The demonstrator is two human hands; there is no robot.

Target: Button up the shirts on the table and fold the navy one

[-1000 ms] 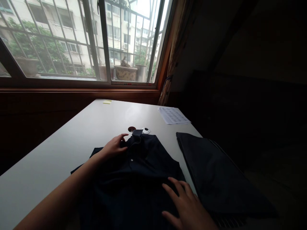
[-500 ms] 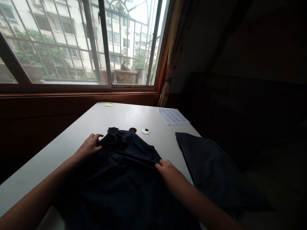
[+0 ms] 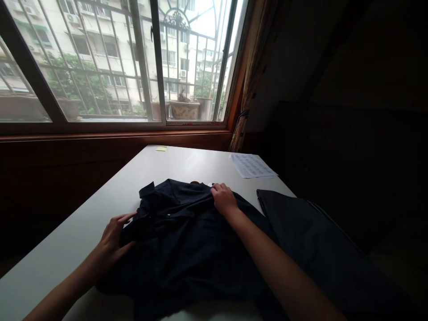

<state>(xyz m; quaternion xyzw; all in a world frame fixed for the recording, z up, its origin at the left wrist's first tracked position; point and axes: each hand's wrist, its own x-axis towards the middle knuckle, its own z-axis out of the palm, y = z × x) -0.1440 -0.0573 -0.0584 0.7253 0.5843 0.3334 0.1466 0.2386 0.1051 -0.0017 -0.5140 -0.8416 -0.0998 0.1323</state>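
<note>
A dark navy shirt [image 3: 197, 240] with a collar [image 3: 147, 191] and a small pale button [image 3: 169, 215] lies spread and wrinkled before me. My left hand [image 3: 113, 238] rests at its left edge, thumb and fingers apart, the fingertips against the cloth. Up at the far edge, my right hand [image 3: 224, 199] has its fingers curled onto the shirt fabric. The right forearm crosses over the shirt's right side. Beyond the near hem, a strip of the white table shows.
Dark folded cloth [image 3: 314, 240] lies at the table's right side. Printed sheets [image 3: 252, 166] and a yellow sticky note [image 3: 161, 148] are on the white table [image 3: 110, 191] towards the back. A brown disc [image 3: 195, 182] peeks out past the shirt. A barred window [image 3: 157, 67] stands behind.
The shirt now lies flatter and further forward, its collar and button showing. My right hand has moved to the far edge; my left has come lower and spread its fingers. The view has shifted left.
</note>
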